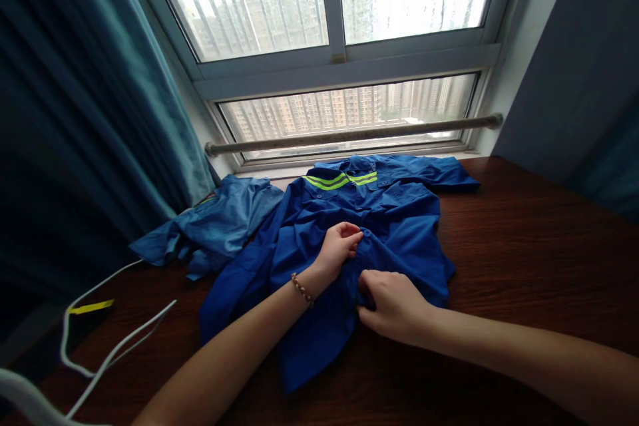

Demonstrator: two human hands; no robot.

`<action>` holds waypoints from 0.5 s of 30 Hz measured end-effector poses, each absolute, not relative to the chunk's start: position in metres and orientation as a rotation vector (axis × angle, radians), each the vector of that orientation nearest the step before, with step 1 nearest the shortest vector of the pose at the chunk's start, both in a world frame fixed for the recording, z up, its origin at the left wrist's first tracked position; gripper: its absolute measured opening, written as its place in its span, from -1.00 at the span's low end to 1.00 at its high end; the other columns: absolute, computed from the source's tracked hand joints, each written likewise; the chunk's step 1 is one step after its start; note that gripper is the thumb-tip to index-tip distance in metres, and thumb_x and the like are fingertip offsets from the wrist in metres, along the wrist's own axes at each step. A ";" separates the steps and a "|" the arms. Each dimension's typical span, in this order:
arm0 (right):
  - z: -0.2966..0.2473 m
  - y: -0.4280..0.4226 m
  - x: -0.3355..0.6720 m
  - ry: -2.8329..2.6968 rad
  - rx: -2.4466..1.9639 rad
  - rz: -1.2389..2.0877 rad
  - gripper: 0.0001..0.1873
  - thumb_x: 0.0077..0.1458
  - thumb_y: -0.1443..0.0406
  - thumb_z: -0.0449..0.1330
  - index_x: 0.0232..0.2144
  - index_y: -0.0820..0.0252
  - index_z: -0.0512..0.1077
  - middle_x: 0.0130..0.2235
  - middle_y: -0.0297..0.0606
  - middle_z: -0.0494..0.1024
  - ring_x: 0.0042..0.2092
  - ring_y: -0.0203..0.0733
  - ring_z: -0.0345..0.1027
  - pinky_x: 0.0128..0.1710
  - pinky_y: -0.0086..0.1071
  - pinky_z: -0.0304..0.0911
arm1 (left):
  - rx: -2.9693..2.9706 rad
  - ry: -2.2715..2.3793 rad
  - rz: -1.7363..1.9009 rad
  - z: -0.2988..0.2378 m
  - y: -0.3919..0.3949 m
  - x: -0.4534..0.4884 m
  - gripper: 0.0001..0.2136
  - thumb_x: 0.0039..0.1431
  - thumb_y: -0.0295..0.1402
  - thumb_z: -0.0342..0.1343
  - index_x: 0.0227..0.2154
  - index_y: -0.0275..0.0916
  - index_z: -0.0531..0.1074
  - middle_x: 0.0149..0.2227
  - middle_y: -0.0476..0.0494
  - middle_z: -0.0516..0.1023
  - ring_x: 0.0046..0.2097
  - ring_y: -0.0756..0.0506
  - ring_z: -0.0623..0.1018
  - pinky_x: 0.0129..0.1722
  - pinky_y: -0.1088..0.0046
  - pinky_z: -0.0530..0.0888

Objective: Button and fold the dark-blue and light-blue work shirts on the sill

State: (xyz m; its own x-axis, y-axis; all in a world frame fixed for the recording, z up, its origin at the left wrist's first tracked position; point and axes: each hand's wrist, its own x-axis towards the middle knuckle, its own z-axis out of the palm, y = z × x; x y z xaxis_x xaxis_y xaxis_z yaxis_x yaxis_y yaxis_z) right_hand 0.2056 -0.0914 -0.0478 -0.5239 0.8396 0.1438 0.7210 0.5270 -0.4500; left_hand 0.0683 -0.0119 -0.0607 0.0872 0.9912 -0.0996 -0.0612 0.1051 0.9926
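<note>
A blue work jacket (319,239) with yellow-green reflective stripes lies spread front up, its collar toward the window. My left hand (340,249), a braided bracelet on its wrist, pinches the front edge of the jacket beside a button (367,233). Lower down, my right hand (392,299) is closed on the jacket's front edge near the hem; its fingertips are partly hidden, and so is the cloth between them. The left front panel's corner hangs toward me below both hands.
Another crumpled blue garment (219,223) lies to the left, by the teal curtain (164,80). White hangers or tubes (107,359) and a yellow strip (92,307) sit at lower left. A metal bar (359,135) crosses the window behind the dark wooden table (529,246).
</note>
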 end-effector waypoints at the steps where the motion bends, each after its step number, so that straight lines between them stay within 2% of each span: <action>1: -0.049 -0.089 0.206 -2.363 -1.308 0.578 -0.87 -0.13 0.26 0.12 -0.45 0.19 0.33 -0.49 -0.33 0.42 -0.48 -0.29 0.23 -0.50 -0.44 -0.01 | 1.132 1.155 1.104 -0.060 -0.012 0.068 -0.75 -0.17 -0.30 0.23 -0.40 -0.30 0.37 -0.51 -0.01 0.37 -0.55 0.12 0.35 -0.63 0.69 0.23; 4: -0.054 -0.081 0.205 -2.168 -1.273 0.841 -0.89 -0.08 0.27 0.10 -0.48 0.19 0.38 -0.56 -0.37 0.38 -0.52 -0.34 0.16 -0.52 -0.46 -0.05 | 1.128 1.172 1.114 -0.058 -0.013 0.068 -0.75 -0.18 -0.30 0.23 -0.41 -0.30 0.38 -0.51 -0.02 0.38 -0.54 0.11 0.36 -0.62 0.68 0.24; 8: -0.055 -0.069 0.206 -1.911 -1.078 1.348 -0.74 -0.04 0.18 0.09 -0.60 0.25 0.38 -0.65 -0.40 0.23 -0.58 -0.40 0.00 -0.59 -0.46 -0.15 | 1.111 1.193 1.124 -0.055 -0.013 0.069 -0.75 -0.20 -0.32 0.24 -0.43 -0.31 0.38 -0.53 -0.01 0.38 -0.55 0.10 0.36 -0.63 0.68 0.23; 11: -0.050 -0.058 0.212 -1.554 -0.952 1.816 -0.70 -0.05 0.12 0.12 -0.53 0.27 0.40 -0.69 -0.48 0.06 -0.63 -0.46 -0.17 -0.63 -0.48 -0.28 | 1.125 1.207 1.145 -0.055 -0.013 0.069 -0.78 -0.20 -0.34 0.25 -0.46 -0.31 0.39 -0.54 -0.01 0.38 -0.57 0.11 0.35 -0.65 0.69 0.20; 13: -0.045 -0.051 0.216 -1.336 -0.864 1.937 -0.70 -0.05 0.10 0.13 -0.48 0.26 0.39 -0.72 -0.52 0.02 -0.66 -0.47 -0.24 -0.64 -0.48 -0.34 | 1.105 1.200 1.139 -0.054 -0.011 0.068 -0.78 -0.21 -0.36 0.25 -0.47 -0.31 0.39 -0.53 -0.02 0.40 -0.58 0.11 0.35 -0.66 0.68 0.21; 15: -0.042 -0.044 0.220 -1.212 -0.790 1.923 -0.70 -0.06 0.10 0.13 -0.54 0.25 0.35 -0.75 -0.53 0.02 -0.68 -0.47 -0.25 -0.65 -0.48 -0.34 | 1.066 1.187 1.076 -0.052 -0.009 0.066 -0.78 -0.20 -0.36 0.25 -0.45 -0.31 0.38 -0.51 -0.04 0.41 -0.57 0.09 0.38 -0.65 0.66 0.25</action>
